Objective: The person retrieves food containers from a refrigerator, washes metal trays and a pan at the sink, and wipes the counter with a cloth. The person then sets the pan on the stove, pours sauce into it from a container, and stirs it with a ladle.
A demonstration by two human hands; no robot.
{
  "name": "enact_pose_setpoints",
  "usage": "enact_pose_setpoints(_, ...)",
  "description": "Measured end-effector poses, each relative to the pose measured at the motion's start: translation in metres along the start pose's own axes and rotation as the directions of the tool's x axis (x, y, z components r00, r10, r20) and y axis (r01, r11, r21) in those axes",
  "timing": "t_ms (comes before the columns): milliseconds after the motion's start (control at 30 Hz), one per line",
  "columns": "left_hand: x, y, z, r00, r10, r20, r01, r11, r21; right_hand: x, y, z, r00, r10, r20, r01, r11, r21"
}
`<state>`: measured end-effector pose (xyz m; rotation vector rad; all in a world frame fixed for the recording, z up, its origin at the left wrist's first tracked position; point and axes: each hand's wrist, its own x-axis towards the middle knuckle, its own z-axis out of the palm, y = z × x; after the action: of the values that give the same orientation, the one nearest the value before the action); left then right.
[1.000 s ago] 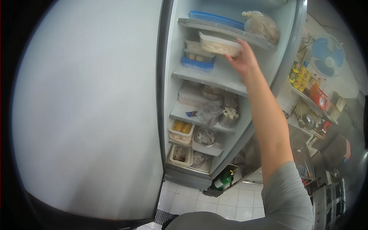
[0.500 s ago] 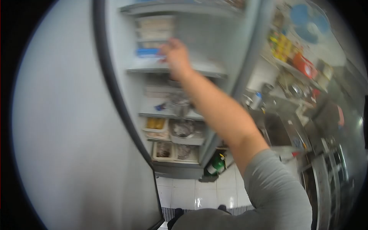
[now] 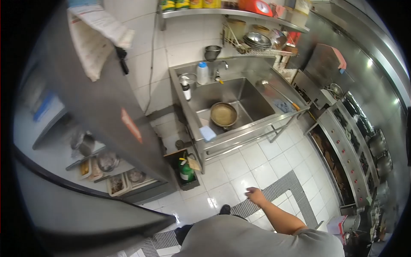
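My right hand (image 3: 255,196) hangs low in front of my body, over the tiled floor. Its fingers are loosely bent and a little apart, with nothing visible in them. My left hand is out of the picture. To my left stands the fridge with its door (image 3: 98,222) swung open. On its lower shelves are a metal bowl (image 3: 108,161), a white tub with dark food (image 3: 117,185) and a tub with yellow food (image 3: 85,168). Higher up, a blue item (image 3: 43,108) is blurred.
Ahead is a steel sink (image 3: 257,97) holding a round pan (image 3: 223,115); a ladle (image 3: 278,94) lies on its drainboard. A green bottle (image 3: 186,171) stands in a floor crate beside the fridge. The stove (image 3: 342,150) lines the right side.
My right hand has left the fridge shelf by the blue item and dropped to my side. The view has turned right toward the sink; the fridge door is still open.
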<state>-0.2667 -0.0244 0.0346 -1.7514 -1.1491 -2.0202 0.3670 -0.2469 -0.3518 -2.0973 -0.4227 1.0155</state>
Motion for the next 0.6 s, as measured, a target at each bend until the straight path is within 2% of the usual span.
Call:
enact_pose_setpoints(33,-0.001,0.019,0.035,0.993,-0.104,0.058,0.099,0.993,0.07,0.0,0.026,-0.038,0.997,0.022,-0.069,-0.025,0.998,-0.049)
enact_pose_setpoints(67,-0.006,-0.034,0.051,0.969,-0.201,0.143,0.201,0.979,0.016,0.001,0.049,-0.067,0.99,0.04,-0.135,-0.053,0.994,-0.094)
enact_pose_setpoints(100,-0.002,-0.012,0.097,0.95,-0.286,0.125,0.275,0.957,0.093,-0.001,0.06,-0.089,0.99,0.048,-0.135,-0.061,0.994,-0.093)
enact_pose_setpoints(133,0.003,0.014,0.136,0.949,-0.263,0.174,0.239,0.96,0.145,0.0,0.07,-0.109,0.981,0.076,-0.179,-0.08,0.997,-0.018)
enact_pose_setpoints(167,0.006,0.023,0.173,0.954,-0.229,0.191,0.211,0.971,0.112,0.0,0.076,-0.125,0.97,0.107,-0.219,-0.097,0.994,0.059)
enact_pose_setpoints(200,0.015,0.014,0.201,0.962,-0.189,0.196,0.151,0.969,0.193,-0.001,0.077,-0.136,0.969,0.113,-0.218,-0.102,0.993,0.059)
enact_pose_setpoints(267,0.018,0.025,0.258,0.959,-0.229,0.165,0.191,0.957,0.219,0.004,0.073,-0.147,0.956,0.149,-0.254,-0.091,0.97,0.225)
enact_pose_setpoints(333,0.019,0.022,0.294,0.969,-0.244,-0.044,0.247,0.933,0.262,0.014,0.067,-0.145,0.951,0.201,-0.233,-0.129,0.948,0.29)
enact_pose_setpoints(400,0.01,0.03,0.307,0.988,-0.045,-0.151,0.092,0.942,0.324,0.026,0.058,-0.137,0.963,0.188,-0.195,-0.111,0.931,0.348)
enact_pose_setpoints(467,-0.012,0.084,0.341,0.946,-0.005,-0.323,0.061,0.984,0.165,0.045,0.04,-0.134,0.97,0.199,-0.139,-0.142,0.929,0.341)
enact_pose_setpoints(500,-0.027,0.105,0.363,0.942,0.021,-0.336,-0.003,0.999,0.054,0.048,0.019,-0.134,0.984,0.153,-0.09,-0.111,0.926,0.362)
enact_pose_setpoints(567,-0.064,0.123,0.408,0.984,0.157,-0.088,-0.167,0.977,-0.131,0.069,-0.016,-0.14,0.992,0.119,-0.032,-0.098,0.921,0.376)
enact_pose_setpoints(600,-0.092,0.156,0.447,0.991,0.133,0.0,-0.129,0.96,-0.247,0.084,-0.033,-0.145,0.998,0.053,-0.034,-0.038,0.936,0.349)
